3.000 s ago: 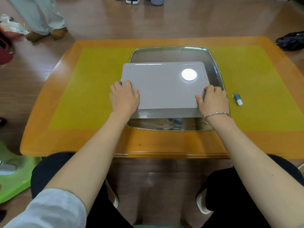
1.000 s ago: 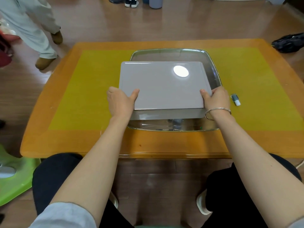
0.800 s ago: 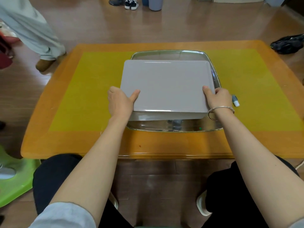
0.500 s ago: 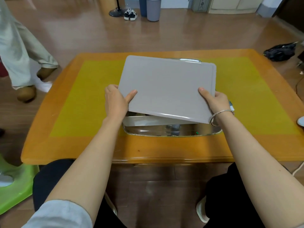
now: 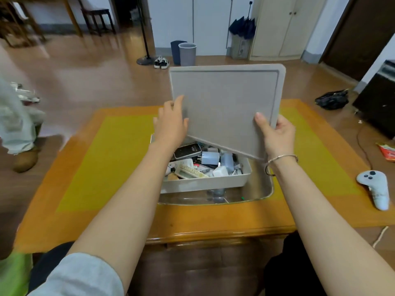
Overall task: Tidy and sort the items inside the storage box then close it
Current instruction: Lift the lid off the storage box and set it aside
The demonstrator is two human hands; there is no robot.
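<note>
Above the storage box (image 5: 205, 184) on the tabletop (image 5: 119, 159), the right hand (image 5: 275, 133) is pinching the lid (image 5: 226, 107) while the left hand (image 5: 171, 124) is touching it, seemingly flat-fingered (sorting is not started; things are lying jumbled inside).

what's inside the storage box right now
The storage box holds a jumble: a dark device, a pale blue charger, white plugs and small bits. The raised lid hides its far part.
</note>
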